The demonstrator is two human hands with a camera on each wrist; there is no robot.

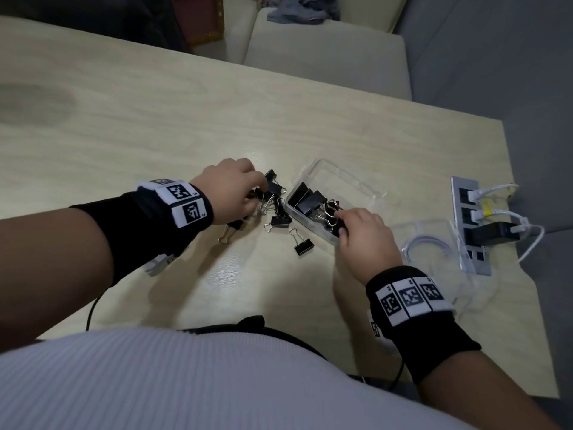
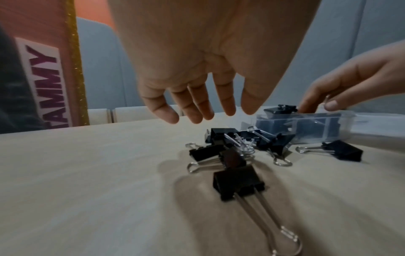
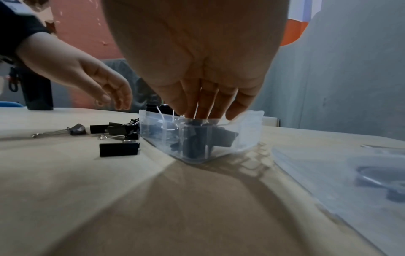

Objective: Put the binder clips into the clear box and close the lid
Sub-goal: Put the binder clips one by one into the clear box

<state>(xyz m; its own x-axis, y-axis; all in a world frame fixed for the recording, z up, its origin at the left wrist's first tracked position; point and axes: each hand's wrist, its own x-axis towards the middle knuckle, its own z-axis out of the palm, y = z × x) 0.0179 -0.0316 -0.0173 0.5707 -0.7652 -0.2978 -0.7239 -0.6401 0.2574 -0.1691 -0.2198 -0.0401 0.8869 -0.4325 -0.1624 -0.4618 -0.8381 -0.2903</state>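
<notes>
Several black binder clips [image 1: 280, 220] lie loose on the pale wooden table, most in a pile [image 2: 232, 147] left of the clear box [image 1: 352, 180]. The box stands open with several clips [image 1: 307, 197] inside. My left hand [image 1: 257, 193] hovers just over the pile with straight, relaxed fingers [image 2: 197, 114] and holds nothing. My right hand [image 1: 339, 218] reaches into the near end of the box [image 3: 245, 131] and pinches the wire handle of a binder clip [image 2: 326, 99]. The clear lid [image 1: 431, 237] lies flat to the right of the box.
A grey power strip [image 1: 465, 212] with plugs and white cables [image 1: 508, 218] sits at the table's right edge, beside the lid. One clip [image 1: 302, 245] lies nearest me, another [image 1: 231, 232] under my left wrist. A black cable [image 1: 91, 311] hangs off the front edge.
</notes>
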